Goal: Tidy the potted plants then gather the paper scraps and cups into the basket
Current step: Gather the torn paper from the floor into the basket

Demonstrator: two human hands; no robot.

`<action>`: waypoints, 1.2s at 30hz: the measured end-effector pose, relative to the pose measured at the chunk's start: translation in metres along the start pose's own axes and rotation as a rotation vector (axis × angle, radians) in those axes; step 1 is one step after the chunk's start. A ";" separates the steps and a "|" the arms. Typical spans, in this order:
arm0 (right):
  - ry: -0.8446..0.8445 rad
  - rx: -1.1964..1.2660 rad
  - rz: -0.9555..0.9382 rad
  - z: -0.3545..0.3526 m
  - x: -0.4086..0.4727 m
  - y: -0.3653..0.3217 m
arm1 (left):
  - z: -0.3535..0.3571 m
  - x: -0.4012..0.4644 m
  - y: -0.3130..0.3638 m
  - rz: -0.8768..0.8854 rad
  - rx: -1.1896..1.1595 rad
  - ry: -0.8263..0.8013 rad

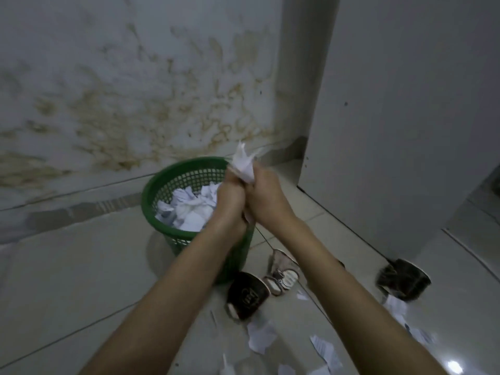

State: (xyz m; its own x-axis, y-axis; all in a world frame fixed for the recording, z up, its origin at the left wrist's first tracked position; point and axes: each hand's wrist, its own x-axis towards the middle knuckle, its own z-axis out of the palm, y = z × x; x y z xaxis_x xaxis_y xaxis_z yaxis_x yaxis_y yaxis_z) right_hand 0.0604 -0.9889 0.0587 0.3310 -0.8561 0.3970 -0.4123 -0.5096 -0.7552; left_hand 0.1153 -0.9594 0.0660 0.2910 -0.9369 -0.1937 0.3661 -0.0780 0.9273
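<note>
My left hand [230, 204] and my right hand [266, 197] are pressed together above the right rim of a green mesh basket [162, 185], both closed on a bunch of white paper scraps [243, 165] that sticks out above my fingers. Crumpled white paper [189, 209] fills the basket's inside. On the floor below my arms lie a dark paper cup [247, 295] on its side, a flattened cup [282, 273] beside it and another dark cup [403, 280] to the right. Loose paper scraps [261, 338] are scattered at the lower right.
The basket stands on a pale tiled floor [67, 280] near a stained wall [121, 104]. A white cabinet or door panel [405, 117] rises at the right. No potted plants are in view.
</note>
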 end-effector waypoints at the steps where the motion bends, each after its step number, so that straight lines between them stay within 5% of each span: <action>1: -0.059 0.013 0.031 0.008 0.020 -0.006 | -0.007 0.011 0.009 -0.034 -0.001 -0.008; 7: -0.546 -0.417 0.107 0.028 0.083 0.004 | -0.069 0.057 0.028 -0.162 0.529 0.175; 13: -0.728 -0.661 0.260 0.017 0.098 -0.001 | -0.106 0.070 0.010 0.242 1.339 0.367; 17: -0.829 -0.754 0.163 0.031 0.089 -0.003 | -0.099 0.073 -0.001 0.554 1.403 0.138; 21: -1.001 -0.710 0.197 0.047 0.064 0.014 | -0.098 0.079 -0.014 0.116 1.641 -0.284; 23: -0.950 -0.673 0.160 0.040 0.055 0.016 | -0.096 0.072 -0.012 0.112 1.719 -0.272; 29: -0.539 -0.482 -0.036 -0.023 0.021 -0.014 | -0.053 0.022 0.003 0.610 1.520 0.008; 33: -0.335 -0.361 0.091 -0.072 -0.049 0.023 | -0.024 -0.034 -0.022 0.766 1.099 -0.141; 36: -0.465 -0.431 0.400 -0.073 -0.101 0.090 | -0.011 -0.046 -0.069 0.630 1.176 -0.392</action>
State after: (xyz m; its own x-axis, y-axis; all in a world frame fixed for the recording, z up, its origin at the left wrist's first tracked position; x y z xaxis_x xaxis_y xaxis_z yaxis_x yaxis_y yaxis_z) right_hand -0.0718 -0.9546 -0.0109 0.3714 -0.9070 -0.1983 -0.8406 -0.2377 -0.4868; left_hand 0.0863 -0.9075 0.0071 -0.2081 -0.9393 0.2728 -0.7397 0.3336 0.5844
